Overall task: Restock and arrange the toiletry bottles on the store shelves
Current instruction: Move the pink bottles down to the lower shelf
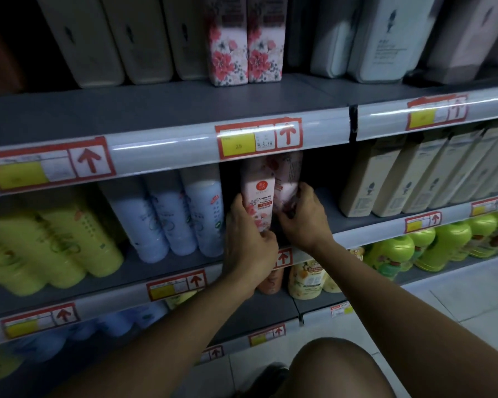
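Two hands steady floral bottles on the middle shelf.

The left hand (249,239) curls round a flat-sided, glossy white floral bottle (258,196), standing upright on the grey metal shelf (357,222); the right hand (302,219) grips a second pink floral bottle (288,182) just beside it. Rounded pale blue bottles (181,216) stand to the left, boxy cream bottles (385,179) to the right.
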Demonstrator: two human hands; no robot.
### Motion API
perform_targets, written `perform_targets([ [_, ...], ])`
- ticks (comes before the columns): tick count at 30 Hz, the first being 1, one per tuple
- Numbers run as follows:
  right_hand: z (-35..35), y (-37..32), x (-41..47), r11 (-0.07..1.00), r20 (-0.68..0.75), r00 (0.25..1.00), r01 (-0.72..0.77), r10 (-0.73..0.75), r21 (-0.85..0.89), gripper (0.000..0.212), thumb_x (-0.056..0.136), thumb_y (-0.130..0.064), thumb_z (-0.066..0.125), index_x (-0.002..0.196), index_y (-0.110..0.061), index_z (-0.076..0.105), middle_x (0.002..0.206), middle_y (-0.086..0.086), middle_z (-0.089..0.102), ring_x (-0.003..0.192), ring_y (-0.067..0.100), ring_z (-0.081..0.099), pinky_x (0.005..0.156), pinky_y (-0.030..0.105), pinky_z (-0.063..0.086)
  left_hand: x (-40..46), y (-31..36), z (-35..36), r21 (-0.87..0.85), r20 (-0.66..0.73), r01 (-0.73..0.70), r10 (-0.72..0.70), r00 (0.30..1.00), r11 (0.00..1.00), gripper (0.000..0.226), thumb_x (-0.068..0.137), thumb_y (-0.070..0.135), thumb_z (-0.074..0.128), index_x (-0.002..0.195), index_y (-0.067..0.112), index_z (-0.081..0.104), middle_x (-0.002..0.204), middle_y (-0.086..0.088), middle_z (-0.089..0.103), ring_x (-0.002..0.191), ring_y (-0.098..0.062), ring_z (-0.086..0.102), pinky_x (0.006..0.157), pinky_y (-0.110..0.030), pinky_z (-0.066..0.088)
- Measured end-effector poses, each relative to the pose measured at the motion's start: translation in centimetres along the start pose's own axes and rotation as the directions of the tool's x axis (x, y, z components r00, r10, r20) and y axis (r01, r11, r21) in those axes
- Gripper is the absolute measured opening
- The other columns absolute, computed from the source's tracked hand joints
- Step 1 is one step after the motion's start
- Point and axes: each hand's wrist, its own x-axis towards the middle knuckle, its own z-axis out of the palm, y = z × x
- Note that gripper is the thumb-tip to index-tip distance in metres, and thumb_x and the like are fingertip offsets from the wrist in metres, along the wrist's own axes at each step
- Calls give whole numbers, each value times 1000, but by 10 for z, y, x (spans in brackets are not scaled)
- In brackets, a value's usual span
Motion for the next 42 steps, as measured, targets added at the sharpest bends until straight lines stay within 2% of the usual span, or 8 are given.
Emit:
perform_targets([
  [4,-11,-16,3,998,-22,998,-59,59,12,72,88,-48,76,138,-8,43,137,17,48,118,39,57,96,52,52,-21,2,-19,-35,72,-48,50,996,998,74,87,7,64,151,28,34,148,4,47,134,-16,51,110,-42,49],
  [9,-18,-32,25,989,-92,985,-148,145,-24,74,78,-52,82,125,-1,57,125,20,54,115,40,58,96,49,53,-35,-3,-45,0,123,-97,96,988,995,67,92,10,65,148,31,35,145,9,45,132,-11,48,107,-30,44],
  [17,-15,-19,43,991,-11,991,-134,135,25,30,92,-31,74,96,-2,72,99,17,74,87,33,72,76,48,62,-32,4,-72,-2,117,-134,134,984,991,59,92,8,65,141,32,42,140,11,50,127,-9,51,108,-35,47],
  [20,-15,-21,39,988,13,989,-149,149,50,22,95,-27,69,99,-5,69,100,15,75,87,32,72,78,49,62,-34,10,-79,-3,139,-156,155,978,988,55,92,7,65,134,35,45,134,13,52,122,-5,53,104,-29,48],
  [25,-27,-29,20,991,-2,991,-131,131,40,30,95,-34,71,113,-12,62,112,12,73,101,32,71,85,44,60,-37,26,-96,-22,117,-219,220,968,975,51,90,6,68,119,40,45,120,19,53,106,10,54,83,0,41],
  [28,-51,-38,3,999,-50,998,-47,46,-19,33,95,-34,71,119,-13,63,117,8,72,106,30,70,83,35,54,-42,40,-108,-46,92,-252,255,963,967,48,91,9,70,117,41,46,119,18,55,106,6,56,79,-4,43],
  [34,-110,-69,-32,980,-131,981,121,-142,-159,23,97,-35,67,112,-17,66,110,4,68,96,25,67,78,37,55,-61,72,-138,-85,68,-320,326,943,943,48,90,8,68,120,40,47,119,16,55,104,6,57,77,-3,45],
  [42,-177,-125,-74,940,-247,923,234,-295,-248,11,94,-29,61,90,-21,67,89,-3,67,81,20,63,65,33,48,-77,111,-185,-108,-42,-403,401,915,909,45,88,6,67,119,35,53,120,10,58,105,-5,59,95,-35,55],
])
